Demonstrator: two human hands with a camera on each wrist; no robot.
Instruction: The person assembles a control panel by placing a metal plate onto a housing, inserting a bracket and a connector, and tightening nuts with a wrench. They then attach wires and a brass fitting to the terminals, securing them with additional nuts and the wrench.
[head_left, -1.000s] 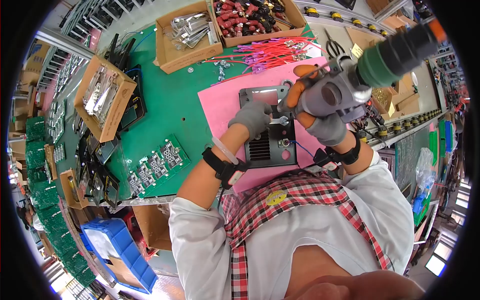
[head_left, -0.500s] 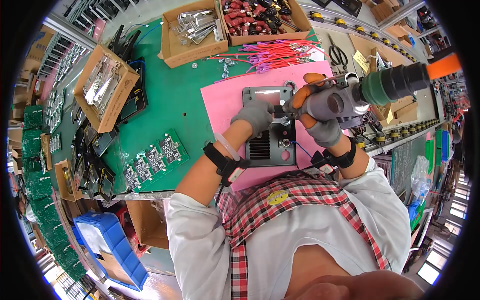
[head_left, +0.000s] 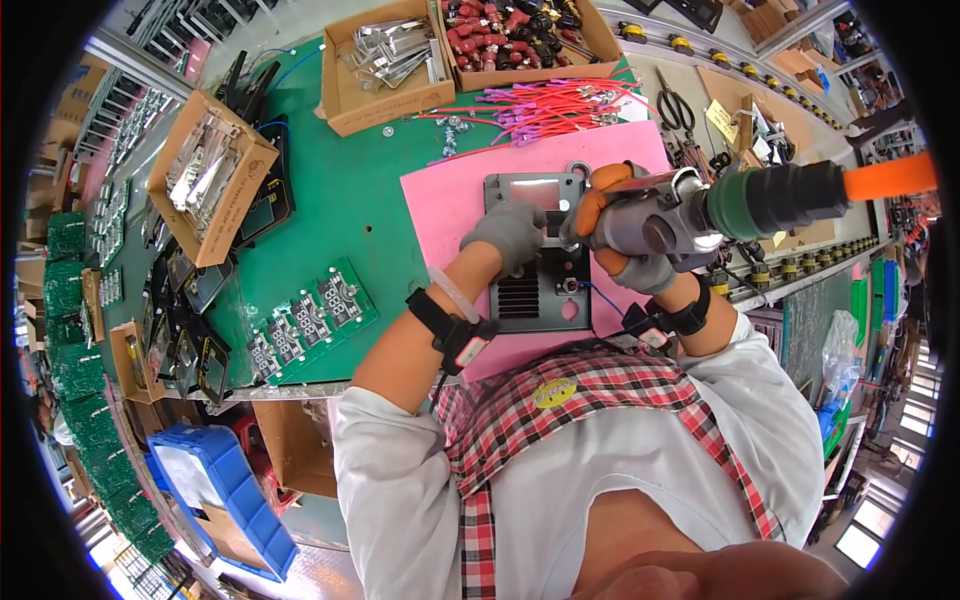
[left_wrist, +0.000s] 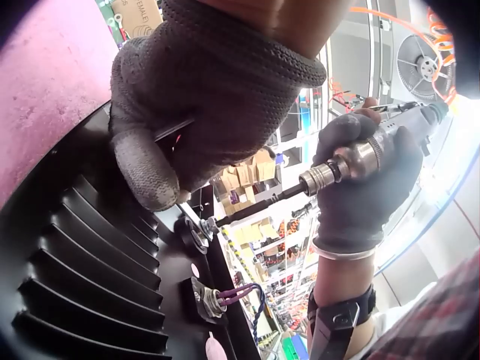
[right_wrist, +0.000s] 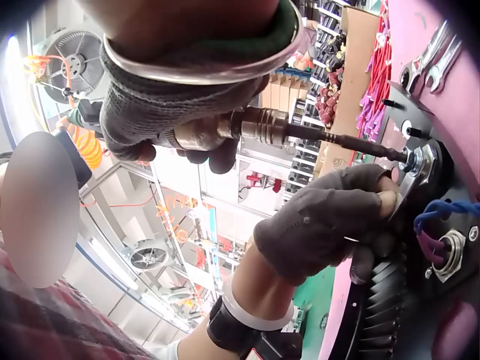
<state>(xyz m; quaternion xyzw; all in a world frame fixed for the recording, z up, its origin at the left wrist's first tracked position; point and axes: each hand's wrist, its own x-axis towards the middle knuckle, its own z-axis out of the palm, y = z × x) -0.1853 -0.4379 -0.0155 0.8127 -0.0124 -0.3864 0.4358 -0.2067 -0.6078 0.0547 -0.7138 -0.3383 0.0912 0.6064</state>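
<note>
My gloved right hand (head_left: pixel 645 272) grips a pistol-shaped power driver (head_left: pixel 655 222), its orange hose trailing right. The long dark bit (right_wrist: pixel 352 142) ends at a shiny bolt and nut (right_wrist: pixel 426 163) on a black metal panel (head_left: pixel 545 322) with louvre slots. Bent over that panel, my gloved left hand (head_left: pixel 508 235) pinches a flat metal wrench (right_wrist: pixel 407 191) between thumb and fingers, beside the nut. The glove hides most of the wrench. Below the nut, a round metal connector (left_wrist: pixel 214 300) with purple and blue wires sits in the panel.
A pink mat (head_left: pixel 440 215) lies under the panel, with spare wrenches (right_wrist: pixel 446 64) beyond it. Red and purple cables (head_left: pixel 545 110), a box of red and black parts (head_left: pixel 500 75) and a box of metal brackets (head_left: pixel 430 98) stand behind. Circuit boards (head_left: pixel 310 320) lie left.
The driver's rear end and orange hose have swung toward my body and the driver now covers more of the wrench's end. The left hand keeps its place on the panel.
</note>
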